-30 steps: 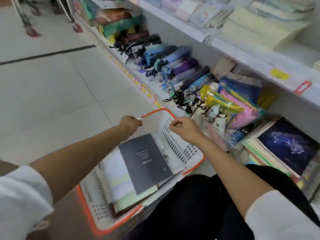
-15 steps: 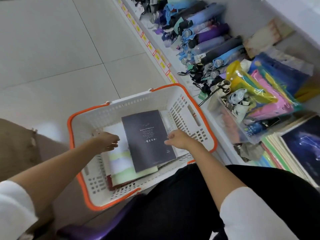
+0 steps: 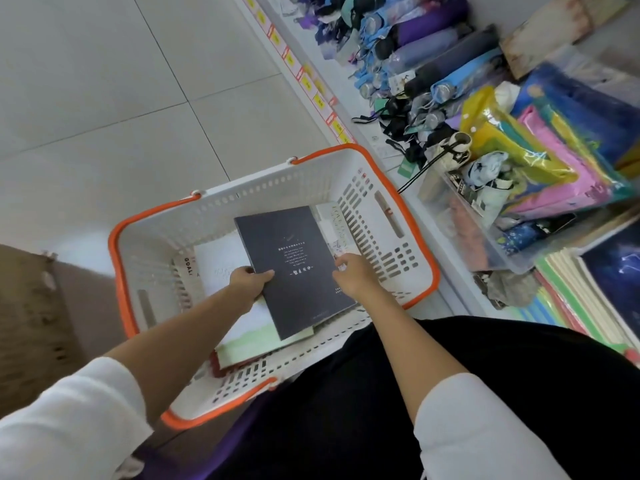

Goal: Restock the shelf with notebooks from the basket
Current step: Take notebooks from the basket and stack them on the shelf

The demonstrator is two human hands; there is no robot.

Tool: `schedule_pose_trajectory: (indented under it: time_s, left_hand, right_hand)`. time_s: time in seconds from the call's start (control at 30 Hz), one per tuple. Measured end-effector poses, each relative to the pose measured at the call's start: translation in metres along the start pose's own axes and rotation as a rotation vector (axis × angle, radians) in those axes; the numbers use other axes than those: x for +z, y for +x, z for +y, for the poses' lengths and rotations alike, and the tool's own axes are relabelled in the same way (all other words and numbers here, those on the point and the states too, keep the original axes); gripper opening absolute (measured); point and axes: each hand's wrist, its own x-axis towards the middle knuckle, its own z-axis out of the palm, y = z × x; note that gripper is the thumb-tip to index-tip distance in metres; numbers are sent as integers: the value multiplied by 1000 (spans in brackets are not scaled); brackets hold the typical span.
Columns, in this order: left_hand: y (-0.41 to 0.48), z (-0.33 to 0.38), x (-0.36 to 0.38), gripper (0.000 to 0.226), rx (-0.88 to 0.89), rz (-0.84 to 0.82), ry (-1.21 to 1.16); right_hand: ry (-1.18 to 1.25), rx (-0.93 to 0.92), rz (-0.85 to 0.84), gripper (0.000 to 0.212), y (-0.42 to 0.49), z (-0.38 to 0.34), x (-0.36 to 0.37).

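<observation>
Down inside basket (image 3: 242,192), left hand (image 3: 250,281) fingers grip dark notebook (image 3: 294,251) by left edge; right hand (image 3: 352,276) fingers curl at right edge, hold unclear; notebook atop stack (image 3: 250,348).

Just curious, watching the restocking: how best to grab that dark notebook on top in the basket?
By its long side edges, from left and right. The dark notebook lies flat atop the pile in the basket, both edges free; the left hand grips the left edge, the right hand is at the other.

one basket (image 3: 273,188), one dark notebook (image 3: 294,244), one left hand (image 3: 250,282), one right hand (image 3: 352,273).
</observation>
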Motion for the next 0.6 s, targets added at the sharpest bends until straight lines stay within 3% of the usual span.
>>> schedule_pose_trajectory:
  time_s: [0.13, 0.33, 0.43, 0.6]
  left_hand:
    - [7, -4, -21, 33, 36, 22, 203]
    - [17, -37, -84, 45, -20, 186, 540]
    - [14, -45, -87, 57, -23, 198, 353]
    - [-4, -30, -76, 27, -194, 37, -159]
  right_hand:
    - [-55, -3, -60, 38, -8, -6, 6]
    - [-88, -40, -167, 42, -21, -13, 32]
    - [-126, -51, -299, 51, -28, -12, 47]
    - [-95, 9, -503, 57, -33, -14, 55]
